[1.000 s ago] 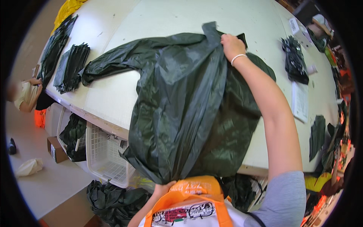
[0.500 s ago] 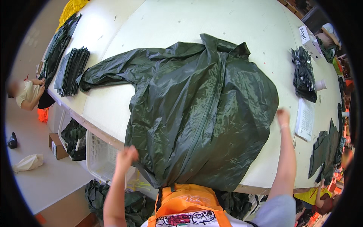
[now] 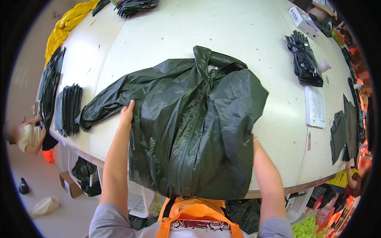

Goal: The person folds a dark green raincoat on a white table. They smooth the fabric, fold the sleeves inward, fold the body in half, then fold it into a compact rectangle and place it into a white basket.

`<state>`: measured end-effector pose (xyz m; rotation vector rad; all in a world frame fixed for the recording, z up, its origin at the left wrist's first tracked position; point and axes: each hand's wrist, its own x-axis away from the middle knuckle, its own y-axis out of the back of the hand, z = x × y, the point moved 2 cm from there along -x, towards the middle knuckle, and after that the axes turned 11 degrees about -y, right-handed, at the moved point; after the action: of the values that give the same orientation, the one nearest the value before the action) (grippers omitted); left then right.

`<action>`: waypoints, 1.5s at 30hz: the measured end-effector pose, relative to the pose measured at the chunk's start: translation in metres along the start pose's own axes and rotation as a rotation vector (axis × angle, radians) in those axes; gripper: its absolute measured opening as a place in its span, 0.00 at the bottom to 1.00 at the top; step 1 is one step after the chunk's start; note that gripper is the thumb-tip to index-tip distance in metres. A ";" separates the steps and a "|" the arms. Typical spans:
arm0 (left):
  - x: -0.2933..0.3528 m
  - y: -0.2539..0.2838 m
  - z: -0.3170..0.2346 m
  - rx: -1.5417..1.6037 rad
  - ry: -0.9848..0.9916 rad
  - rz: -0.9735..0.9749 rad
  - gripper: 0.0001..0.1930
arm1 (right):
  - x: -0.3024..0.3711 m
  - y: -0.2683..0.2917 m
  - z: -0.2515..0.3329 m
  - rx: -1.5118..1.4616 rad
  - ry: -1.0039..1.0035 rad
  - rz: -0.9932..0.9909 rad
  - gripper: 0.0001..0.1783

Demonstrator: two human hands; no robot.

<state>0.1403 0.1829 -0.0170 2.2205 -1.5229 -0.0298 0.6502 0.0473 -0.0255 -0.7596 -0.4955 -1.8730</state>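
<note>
A dark green raincoat lies front up on the table, its collar away from me and its hem over the near edge. One sleeve stretches out to the left; the right sleeve is not spread out. At the underarm edge of that left sleeve, my left hand grips the coat, thumb showing and the other fingers partly covered. My right hand has gone in beneath the coat's right side. Only the wrist shows there, so its fingers are hidden.
Left on the white table stands a stack of folded dark pieces, with yellow fabric beyond. To the right lie a tied dark bundle, printed sheets and a white box. A co-worker is at the far left.
My left hand has moved up and taken the coat's underarm edge. My right hand has slipped under the right side. That side is drawn inward, and the view has shifted.
</note>
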 end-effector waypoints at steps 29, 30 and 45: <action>0.031 -0.217 -0.095 -0.802 -1.252 0.499 0.31 | -0.049 -0.205 0.110 1.025 0.682 -0.355 0.19; 0.031 -0.219 -0.093 -0.794 -1.256 0.499 0.32 | -0.049 -0.200 0.109 1.046 0.683 -0.338 0.19; 0.031 -0.228 -0.098 -0.664 -1.165 0.488 0.28 | -0.062 -0.188 0.096 1.096 0.846 -0.382 0.08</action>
<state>0.3790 0.2556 -0.0059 1.2004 -2.0806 -1.6237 0.5235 0.2251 0.0003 0.8616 -0.9835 -1.6862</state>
